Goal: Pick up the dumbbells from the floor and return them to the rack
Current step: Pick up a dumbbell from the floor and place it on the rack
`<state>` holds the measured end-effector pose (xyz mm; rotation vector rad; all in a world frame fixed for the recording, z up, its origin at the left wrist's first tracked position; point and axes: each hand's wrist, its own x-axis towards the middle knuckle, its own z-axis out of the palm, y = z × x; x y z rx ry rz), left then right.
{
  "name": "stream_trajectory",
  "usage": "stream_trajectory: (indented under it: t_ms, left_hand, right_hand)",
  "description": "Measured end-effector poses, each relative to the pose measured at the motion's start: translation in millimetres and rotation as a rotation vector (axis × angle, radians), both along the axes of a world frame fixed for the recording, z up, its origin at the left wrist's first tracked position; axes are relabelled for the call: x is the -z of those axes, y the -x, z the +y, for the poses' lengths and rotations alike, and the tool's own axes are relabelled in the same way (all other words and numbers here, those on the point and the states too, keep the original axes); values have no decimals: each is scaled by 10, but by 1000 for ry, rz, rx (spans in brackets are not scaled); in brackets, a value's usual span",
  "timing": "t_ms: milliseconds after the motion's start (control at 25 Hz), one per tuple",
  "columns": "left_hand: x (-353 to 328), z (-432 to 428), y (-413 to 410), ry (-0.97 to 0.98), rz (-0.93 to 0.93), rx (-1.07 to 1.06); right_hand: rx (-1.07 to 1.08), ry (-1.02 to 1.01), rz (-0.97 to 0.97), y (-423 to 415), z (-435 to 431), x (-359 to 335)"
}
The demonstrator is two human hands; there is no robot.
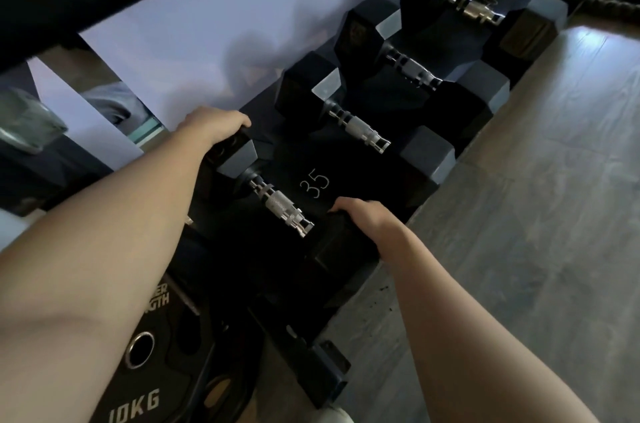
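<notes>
A black hex dumbbell with a knurled chrome handle (281,210) lies on the low black rack (346,159), beside a white "35" label. My left hand (211,126) grips its far head from above. My right hand (363,218) grips its near head at the rack's front edge. Both hands are closed over the heads, not the handle. Several more black hex dumbbells sit in a row further along the rack, the nearest one (360,130) right beside the one I hold.
A black 10KG weight plate (145,388) leans at the lower left, under my left forearm. The grey wood floor (536,215) stretches to the right of the rack. A mirror wall (194,42) runs behind it, and a dark bar crosses the upper left.
</notes>
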<state>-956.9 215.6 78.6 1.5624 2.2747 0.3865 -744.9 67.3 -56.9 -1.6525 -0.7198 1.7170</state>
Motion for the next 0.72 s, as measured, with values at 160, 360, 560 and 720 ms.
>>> stream_trajectory:
  t_ms: [160, 360, 560, 720]
  left_hand:
    - [-2, -47, 3, 15, 100, 10]
    - [10, -75, 8, 33, 153, 7]
    - [-4, -129, -13, 14, 141, -10]
    - [3, -126, -9, 16, 107, 8]
  right_hand:
    - [-54, 44, -25, -23, -5, -12]
    - [-11, -47, 97, 30, 291, -246]
    - [-248, -76, -174, 110, 250, -166]
    - [-259, -60, -176, 91, 248, -112]
